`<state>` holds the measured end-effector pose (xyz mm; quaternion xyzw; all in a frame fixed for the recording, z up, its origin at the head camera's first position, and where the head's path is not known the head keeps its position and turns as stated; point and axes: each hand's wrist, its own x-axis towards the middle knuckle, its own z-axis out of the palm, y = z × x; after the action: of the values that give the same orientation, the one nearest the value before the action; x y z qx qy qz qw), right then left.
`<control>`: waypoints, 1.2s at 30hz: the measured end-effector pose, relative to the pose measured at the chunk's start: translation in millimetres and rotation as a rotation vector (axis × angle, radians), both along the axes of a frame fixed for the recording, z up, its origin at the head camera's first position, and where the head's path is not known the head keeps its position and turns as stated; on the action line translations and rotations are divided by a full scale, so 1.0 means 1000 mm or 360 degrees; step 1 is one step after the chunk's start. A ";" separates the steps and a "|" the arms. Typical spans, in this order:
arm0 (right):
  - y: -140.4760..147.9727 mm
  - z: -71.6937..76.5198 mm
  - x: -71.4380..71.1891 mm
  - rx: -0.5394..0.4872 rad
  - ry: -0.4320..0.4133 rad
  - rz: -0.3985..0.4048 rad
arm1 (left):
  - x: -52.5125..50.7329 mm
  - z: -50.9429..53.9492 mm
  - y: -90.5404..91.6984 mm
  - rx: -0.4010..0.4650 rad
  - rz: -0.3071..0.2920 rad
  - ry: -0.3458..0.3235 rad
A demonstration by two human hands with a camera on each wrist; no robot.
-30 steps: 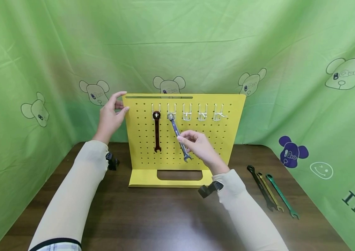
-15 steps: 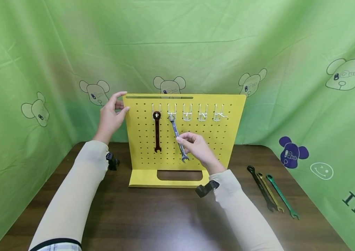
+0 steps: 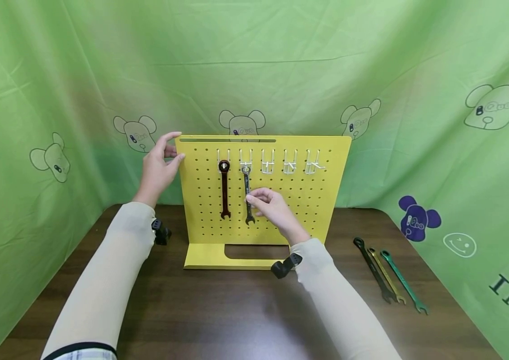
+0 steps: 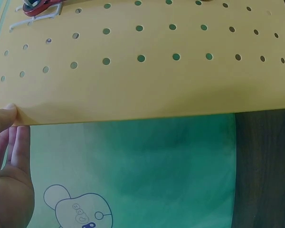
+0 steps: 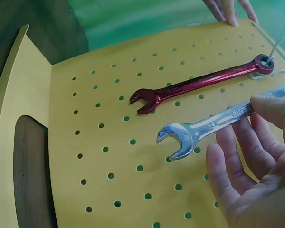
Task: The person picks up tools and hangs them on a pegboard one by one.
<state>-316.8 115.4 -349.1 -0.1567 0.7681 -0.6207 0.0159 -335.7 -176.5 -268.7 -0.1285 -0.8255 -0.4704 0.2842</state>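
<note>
While gripping the yellow pegboard (image 3: 281, 181), also pinching a silver combination wrench (image 5: 223, 120)

With the left grip (image 3: 158, 165), holding the pegboard by its upper left edge, with thumb in front and fingers behind. With the right grip (image 3: 272, 207), pinching the wrench by its shaft before the pegboard's middle. Holding it nearly upright there, forked end down, with the ring end at the second hook (image 3: 246, 164) from the pegboard's left; cannot tell whether slipped over it. Can see a red combination wrench (image 3: 224, 192) hanging by its ring on the pegboard's leftmost hook (image 3: 229, 156), and three more hooks (image 3: 290, 167) toward the pegboard's right. Can also see a black wrench (image 3: 373, 269), a gold wrench (image 3: 386, 274) and a green wrench (image 3: 402, 280) lying aslant on the table (image 3: 218, 310), right of the pegboard, and a green curtain (image 3: 254, 75) behind it.
</note>
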 end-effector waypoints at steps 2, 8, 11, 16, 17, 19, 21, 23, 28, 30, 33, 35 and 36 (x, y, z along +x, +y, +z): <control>-0.001 0.000 0.000 -0.0006 0.0008 0.0002 | 0.000 0.000 0.000 0.0003 -0.0001 0.0001; -0.002 0.000 0.000 -0.0023 0.0003 0.0000 | 0.000 0.000 0.000 -0.0001 0.0005 0.0006; -0.001 0.000 0.000 -0.0020 0.0004 -0.0006 | 0.000 0.000 0.001 0.0007 0.0002 0.0002; 0.002 0.001 0.002 -0.0030 0.0005 0.0002 | 0.000 0.000 0.001 0.0022 -0.0006 0.0004; 0.003 0.001 0.003 -0.0037 0.0003 0.0003 | 0.000 0.000 0.001 0.0022 -0.0006 0.0003; 0.006 0.001 0.005 -0.0037 0.0005 0.0006 | 0.000 0.000 0.000 0.0020 -0.0005 0.0003; 0.009 0.001 0.008 -0.0025 0.0005 0.0002 | 0.000 0.000 0.000 0.0017 -0.0002 0.0000; 0.011 0.001 0.010 -0.0010 0.0005 0.0003 | 0.000 0.000 0.000 0.0011 0.0005 -0.0003; 0.017 0.001 0.015 0.0031 0.0012 0.0020 | 0.001 0.000 -0.001 0.0000 0.0008 0.0004; 0.021 0.001 0.016 0.0047 0.0013 0.0031 | 0.002 0.000 -0.001 -0.0001 0.0006 0.0002; 0.026 0.001 0.019 0.0082 0.0012 0.0048 | 0.001 0.000 -0.001 -0.0001 0.0002 -0.0005; 0.031 0.001 0.022 0.0108 0.0015 0.0062 | 0.001 0.001 0.000 0.0003 -0.0005 -0.0008; 0.034 0.002 0.023 0.0128 0.0018 0.0067 | 0.001 0.001 0.000 0.0005 -0.0007 -0.0008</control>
<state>-293.9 149.0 -347.6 -0.1755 0.7891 -0.5879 0.0308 -334.5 -176.4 -267.9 -0.1287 -0.8251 -0.4726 0.2814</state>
